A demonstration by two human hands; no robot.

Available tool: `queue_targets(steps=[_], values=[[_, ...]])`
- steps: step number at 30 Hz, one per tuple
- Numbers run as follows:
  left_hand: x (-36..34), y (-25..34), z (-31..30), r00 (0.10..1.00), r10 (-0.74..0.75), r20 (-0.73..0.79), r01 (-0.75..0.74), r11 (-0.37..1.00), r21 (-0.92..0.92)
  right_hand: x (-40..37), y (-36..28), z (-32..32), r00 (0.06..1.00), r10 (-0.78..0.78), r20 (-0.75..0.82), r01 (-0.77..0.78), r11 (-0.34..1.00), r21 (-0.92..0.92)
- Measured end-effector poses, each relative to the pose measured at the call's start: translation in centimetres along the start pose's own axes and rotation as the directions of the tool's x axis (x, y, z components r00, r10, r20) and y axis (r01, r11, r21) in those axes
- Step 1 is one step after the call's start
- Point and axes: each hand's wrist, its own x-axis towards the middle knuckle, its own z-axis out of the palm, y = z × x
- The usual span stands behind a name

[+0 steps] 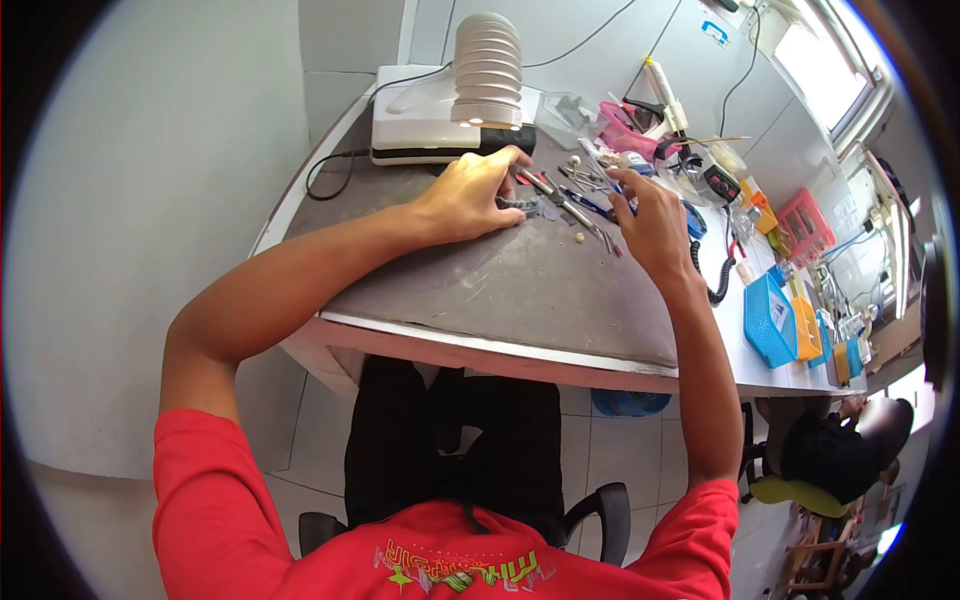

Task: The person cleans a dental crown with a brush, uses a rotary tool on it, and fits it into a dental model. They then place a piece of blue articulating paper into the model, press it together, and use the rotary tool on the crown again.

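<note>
My left hand [478,198] rests at the middle of the grey mat [480,290], its thumb and fingers curved around a small dark object [510,204] that is too small to name. To the right, my right hand [648,215] is bent over the scattered tools, fingertips near a clear, pen-like item [597,160]; whether it grips this I cannot tell. Between the hands lie slender metal tools [585,218], a blue pen-like tool [588,203] and a small round bead [579,238].
A white machine [412,120] with a ribbed flexible hood [487,70] stands behind my left hand. A pink basket [625,130], a clear container [568,118] and a blue basket [768,320] stand farther right. A person [835,450] sits at the far right.
</note>
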Motion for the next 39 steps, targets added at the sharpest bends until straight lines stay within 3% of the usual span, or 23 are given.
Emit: queue_targets(steps=[1,4,7,8,9,10,12,14,15,18,20,24,28,30,32,35,37,39], values=[[0.0,-0.1,0.1,1.0,0.007,0.006,-0.007,1.0,-0.004,0.0,0.4,0.2,1.0,0.008,-0.003,-0.008,1.0,-0.005],[0.0,-0.3,0.3,0.993,0.12,-0.015,-0.118,0.991,0.059,0.1,1.7,0.7,0.966,-0.199,-0.163,0.178,0.975,-0.136],[-0.1,0.0,0.3,0.996,0.092,-0.01,-0.09,0.987,0.136,-0.5,0.1,0.6,0.992,-0.114,-0.054,0.122,0.974,0.19],[0.0,0.6,0.1,0.998,0.065,0.006,-0.065,0.985,0.158,-0.9,-1.5,-0.6,0.989,0.027,0.143,-0.048,0.988,0.144],[-0.1,1.1,0.0,0.999,0.039,0.023,-0.042,0.983,0.181,-1.5,-1.1,0.1,0.992,-0.078,0.099,0.054,0.972,0.227],[-0.1,1.1,0.1,0.999,0.043,0.022,-0.046,0.985,0.168,-1.7,-1.1,0.2,0.984,-0.13,0.119,0.109,0.98,0.164],[0.0,1.3,0.2,0.999,0.042,0.019,-0.044,0.985,0.169,-2.1,-0.9,0.9,0.96,-0.122,0.254,0.073,0.978,0.196],[0.0,2.2,0.1,1.0,0.009,0.028,-0.014,0.984,0.18,-2.1,-0.6,1.8,0.946,-0.209,0.249,0.162,0.967,0.197],[0.1,2.5,0.1,0.999,-0.018,0.037,0.011,0.983,0.182,-2.0,-0.7,1.7,0.953,-0.179,0.244,0.137,0.974,0.179],[0.2,2.6,0.2,0.998,0.039,0.041,-0.046,0.982,0.183,-0.8,-1.0,2.0,0.931,-0.218,0.292,0.17,0.969,0.182],[0.2,2.3,0.5,0.998,0.057,0.014,-0.059,0.981,0.185,0.1,-0.7,3.3,0.943,-0.334,0.009,0.328,0.929,0.17],[0.2,2.3,0.4,0.998,0.069,0.01,-0.069,0.978,0.199,1.7,-2.0,3.4,0.919,-0.362,-0.154,0.393,0.86,0.325],[0.3,2.2,0.0,0.995,-0.077,0.062,0.06,0.969,0.238,0.6,-2.5,4.7,0.906,-0.359,-0.225,0.423,0.805,0.416],[0.3,2.3,0.3,0.991,-0.113,0.071,0.094,0.968,0.233,0.1,-2.3,4.5,0.909,-0.349,-0.228,0.417,0.783,0.461],[0.5,3.0,1.0,0.995,0.027,-0.096,-0.014,0.991,0.131,-0.3,-2.2,4.4,0.925,-0.29,-0.246,0.379,0.759,0.53],[0.4,3.2,1.3,0.993,-0.001,-0.121,-0.002,1.0,-0.025,-0.1,-1.8,4.7,0.931,-0.176,-0.32,0.342,0.726,0.596],[0.1,3.6,1.0,0.995,-0.002,-0.104,0.007,0.999,0.046,0.0,-1.8,4.2,0.947,-0.146,-0.286,0.292,0.764,0.575],[-0.3,3.6,1.1,0.994,0.064,-0.092,-0.056,0.995,0.085,-0.2,-2.2,3.8,1.0,0.005,0.029,-0.026,0.603,0.798]])
